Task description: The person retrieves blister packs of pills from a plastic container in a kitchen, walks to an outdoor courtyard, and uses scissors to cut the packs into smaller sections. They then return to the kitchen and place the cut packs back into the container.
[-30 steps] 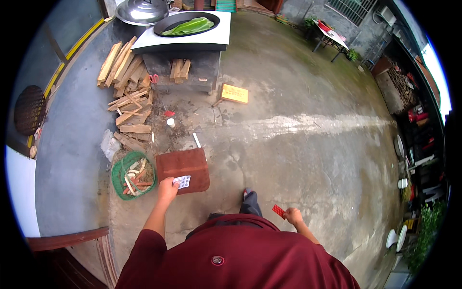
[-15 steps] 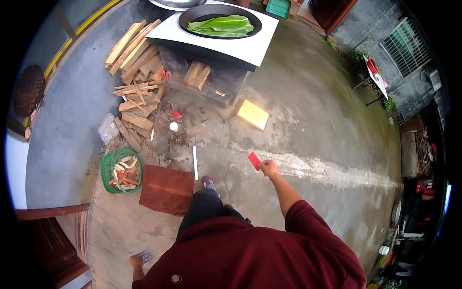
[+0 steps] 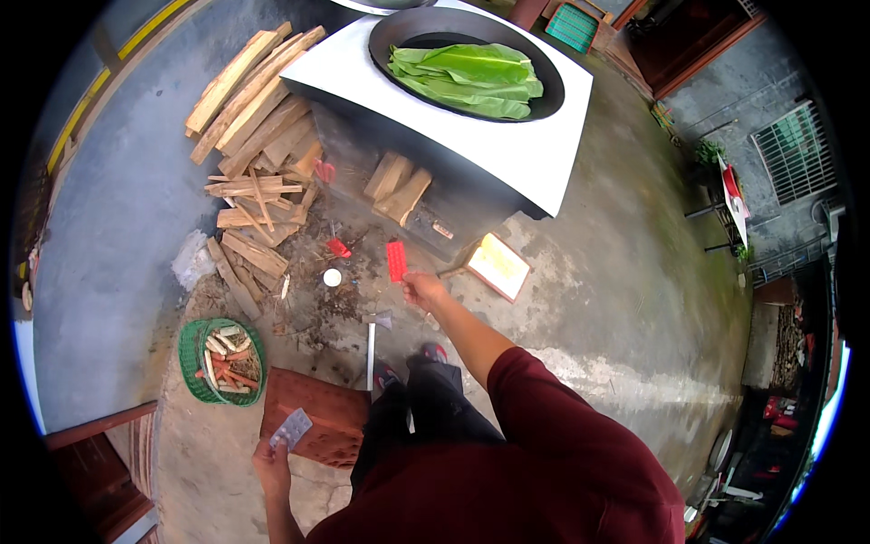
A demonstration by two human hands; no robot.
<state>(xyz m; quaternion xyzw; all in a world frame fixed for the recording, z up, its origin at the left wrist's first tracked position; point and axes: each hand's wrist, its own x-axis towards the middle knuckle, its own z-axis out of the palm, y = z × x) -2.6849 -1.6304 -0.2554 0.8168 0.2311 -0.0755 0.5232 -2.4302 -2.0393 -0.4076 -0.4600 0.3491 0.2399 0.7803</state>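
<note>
My right hand (image 3: 423, 290) reaches forward over the floor in front of the stove. Its fingers are closed on one end of a flat red bumpy pack (image 3: 396, 261), which sticks up past them. At the lower left, my left hand (image 3: 272, 464) grips a silvery-blue blister pack (image 3: 292, 428) by its edge, above a brown low seat or mat (image 3: 315, 408). Ahead stands the white-topped stove (image 3: 544, 163), with firewood (image 3: 399, 189) in its lower opening. Large green leaves (image 3: 467, 77) lie in a black wok (image 3: 553, 95) on top.
Split firewood (image 3: 258, 100) is piled left of the stove. A green basket (image 3: 192, 367) holds pale and orange cobs. An axe (image 3: 371, 354) with a pale handle lies by my feet. Nearby are a white cup (image 3: 333, 277) and a yellow-white board (image 3: 498, 266).
I am closer to the stove. My right hand has swung left and forward with the red pack. My left hand has risen and come forward with the blister pack.
</note>
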